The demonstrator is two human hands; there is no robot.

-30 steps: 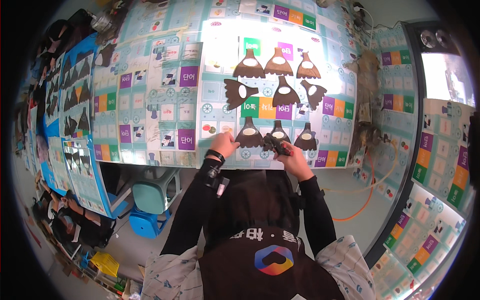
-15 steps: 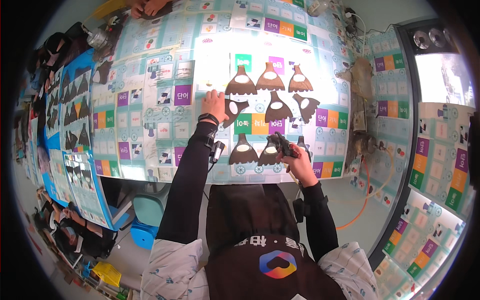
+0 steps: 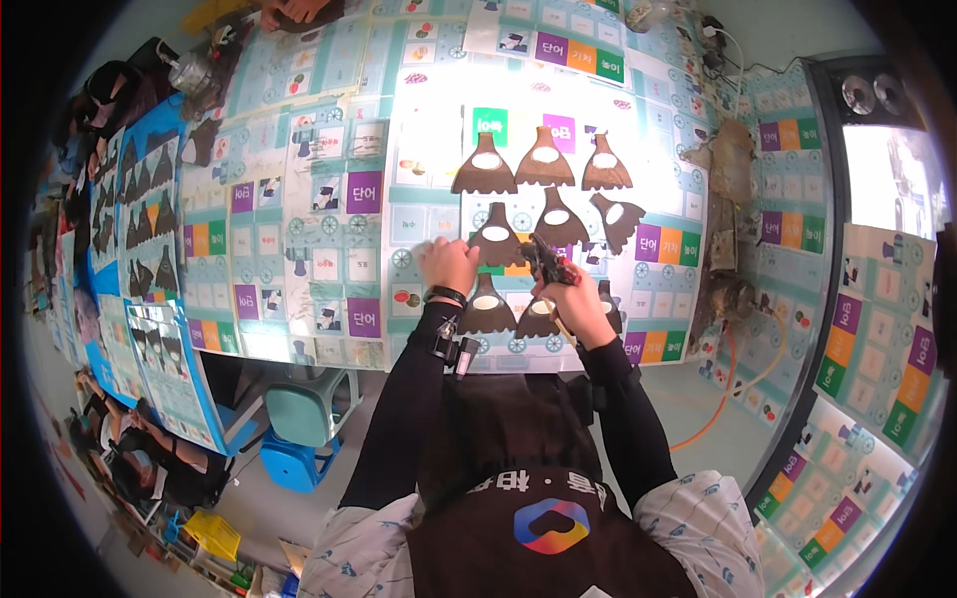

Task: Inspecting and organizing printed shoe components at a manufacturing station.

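Note:
Brown bell-shaped pieces (image 3: 483, 177) with scalloped lower edges and white ovals lie in rough rows on the paper-covered table (image 3: 339, 249). My left hand (image 3: 451, 267) rests beside the left piece of the middle row (image 3: 494, 249), its fingers loosely bent and holding nothing visible. My right hand (image 3: 582, 304) is closed around a dark pistol-shaped tool (image 3: 548, 265). Its tip points toward that same piece. The hand and tool partly cover a front-row piece (image 3: 536, 325) and another (image 3: 609, 311) to its right.
Dark, crusted equipment (image 3: 733, 299) stands along the table's right side, with an orange hose (image 3: 726, 399) hanging below. Another person's hands (image 3: 299, 10) are at the far left edge. A green chair (image 3: 304, 409) and blue stool (image 3: 297, 460) stand left of me.
The left piece of the middle row has turned from sideways to upright. My left hand has moved down and right, off its edge. My right hand has brought the tool up and left.

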